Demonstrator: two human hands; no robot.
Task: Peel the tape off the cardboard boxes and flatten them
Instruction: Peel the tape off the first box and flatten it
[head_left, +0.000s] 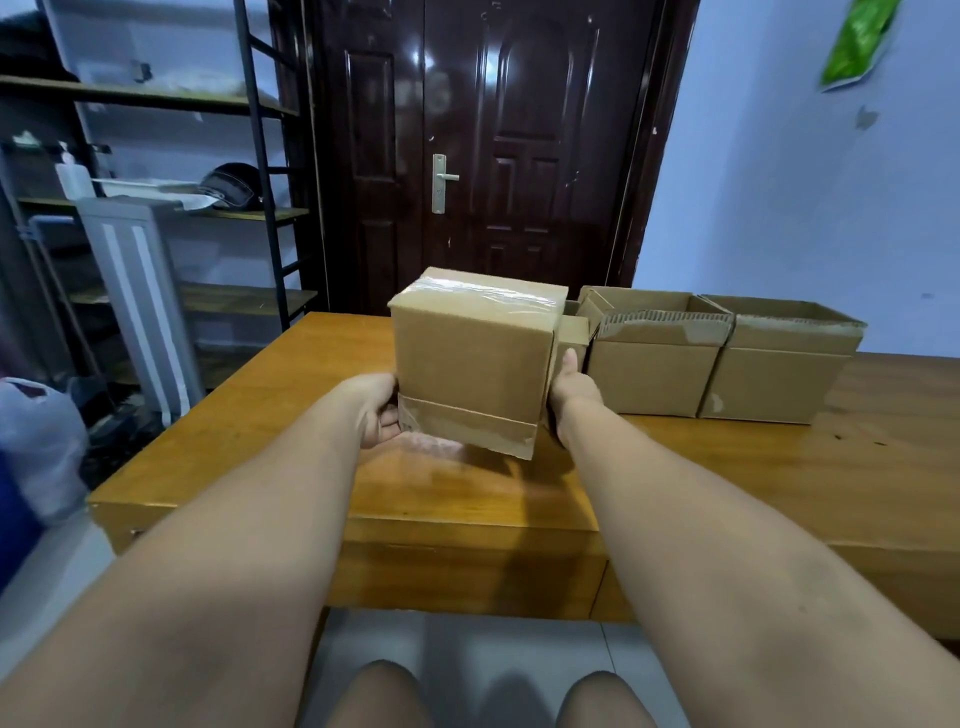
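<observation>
A sealed cardboard box (470, 358) is held just above the wooden table (291, 410), between both my hands. Clear tape (483, 291) runs across its top and a tape band crosses its lower front. My left hand (378, 410) holds the box's lower left side, its fingers hidden behind and under it. My right hand (570, 395) presses on the right side with the thumb pointing up; its fingers are hidden behind the box.
Two open cardboard boxes (654, 358) (779, 364) stand in a row on the table to the right, and part of another box shows behind the held one. A dark door (488, 145) is beyond the table, metal shelving (156, 208) at the left.
</observation>
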